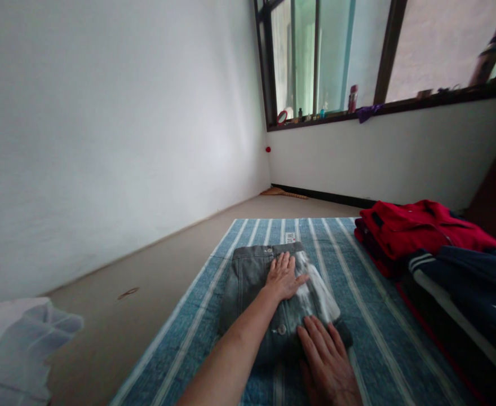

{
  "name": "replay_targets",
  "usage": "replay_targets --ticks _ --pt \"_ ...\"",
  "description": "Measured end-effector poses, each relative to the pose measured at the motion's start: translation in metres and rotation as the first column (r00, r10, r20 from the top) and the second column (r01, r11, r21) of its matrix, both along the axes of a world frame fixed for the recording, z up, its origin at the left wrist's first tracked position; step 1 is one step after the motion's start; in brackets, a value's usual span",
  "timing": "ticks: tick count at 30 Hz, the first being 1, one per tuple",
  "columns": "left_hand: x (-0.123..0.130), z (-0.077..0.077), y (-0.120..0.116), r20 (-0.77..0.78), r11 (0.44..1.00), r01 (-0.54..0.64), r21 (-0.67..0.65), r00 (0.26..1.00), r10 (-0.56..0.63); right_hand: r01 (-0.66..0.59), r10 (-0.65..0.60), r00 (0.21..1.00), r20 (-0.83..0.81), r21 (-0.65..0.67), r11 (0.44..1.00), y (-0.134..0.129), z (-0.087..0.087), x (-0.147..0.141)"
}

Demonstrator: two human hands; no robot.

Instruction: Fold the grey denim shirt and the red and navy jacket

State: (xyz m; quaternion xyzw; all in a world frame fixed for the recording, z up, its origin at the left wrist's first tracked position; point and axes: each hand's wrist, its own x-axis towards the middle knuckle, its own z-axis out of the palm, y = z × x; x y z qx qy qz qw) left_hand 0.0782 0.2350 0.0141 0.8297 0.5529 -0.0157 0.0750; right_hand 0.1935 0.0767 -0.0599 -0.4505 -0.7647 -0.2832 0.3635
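Observation:
A folded grey denim jacket [248, 287] with metal buttons lies on a blue-and-white striped cloth [353, 316]. My left hand [284, 277] rests flat on the jacket's upper part, fingers stretched out beside a pale faded patch. Closer to me, my right hand [326, 355] lies with extended fingers on the lower right part of the jacket. Neither hand grips anything. The far edge of the jacket, with a button, shows beyond my left fingertips.
Folded red clothes [421, 225] and a navy garment [472, 282] with a white star are stacked at the right. White translucent material [23, 344] is at lower left. A wall [125, 124] rises beyond the floor; bottles [353, 98] line the windowsill.

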Motion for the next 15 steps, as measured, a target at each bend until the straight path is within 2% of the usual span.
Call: replay_targets --ticks 5,10,15 --pt "-0.0008 -0.0061 0.0035 -0.019 1.000 0.004 0.017 1.000 -0.003 0.003 -0.004 1.000 0.026 0.018 1.000 0.0024 -0.0035 0.0003" --pt "-0.0003 -0.0074 0.0037 -0.034 1.000 0.005 0.029 0.999 -0.004 0.012 -0.012 1.000 -0.006 0.021 1.000 0.0020 -0.0001 -0.0030" --pt "0.0057 -0.0047 0.0107 -0.039 0.980 0.001 0.198 0.999 0.007 0.014 -0.013 0.998 -0.060 0.025 1.000 0.0023 0.0025 -0.0052"
